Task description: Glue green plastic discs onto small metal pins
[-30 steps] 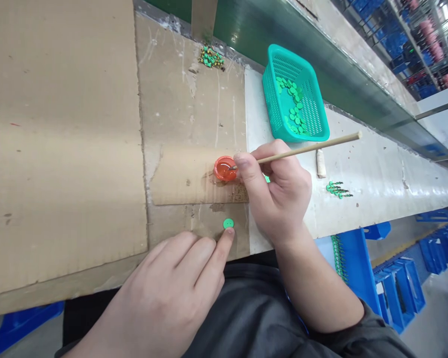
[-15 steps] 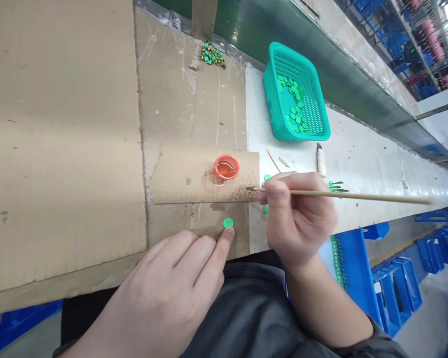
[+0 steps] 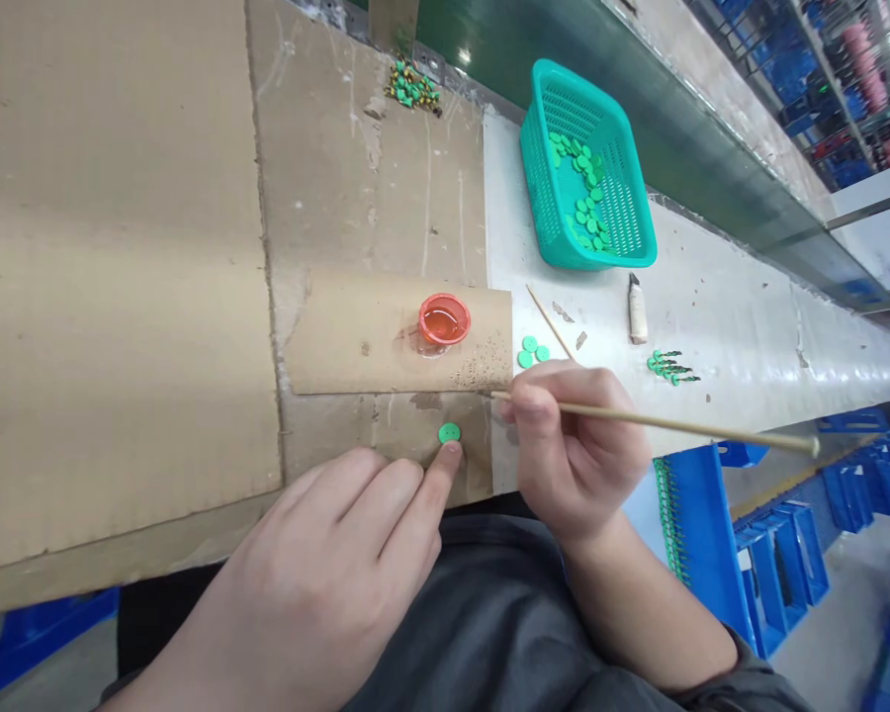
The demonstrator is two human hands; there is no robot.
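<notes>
My left hand (image 3: 356, 544) rests low on the table's front part, its index finger stretched out and the other fingers bent. That fingertip touches the near edge of a flat green button (image 3: 449, 433) lying on brown card. In my right hand (image 3: 575, 445), thumb and fingers pinch a thin wooden stick (image 3: 689, 425). Its dark tip points left, above the button and close to the cardboard strip's lower edge. Tiny brownish specks (image 3: 479, 368) lie scattered on the strip (image 3: 333, 341). Beside them stands a small red cup (image 3: 445, 319) holding liquid.
Behind on the right, a teal basket (image 3: 538, 188) holds green buttons. Several loose buttons (image 3: 529, 344), another thin stick (image 3: 549, 321), a small white bottle (image 3: 638, 311) and green-headed pieces (image 3: 667, 368) lie nearby. A green-and-gold pile (image 3: 413, 85) sits at the back. Blue bins (image 3: 712, 534) stand right.
My right hand has moved slightly left and down with the stick, taking its tip from the specks towards the strip's lower edge. My left fingertip remains at the button. The view has shifted slightly.
</notes>
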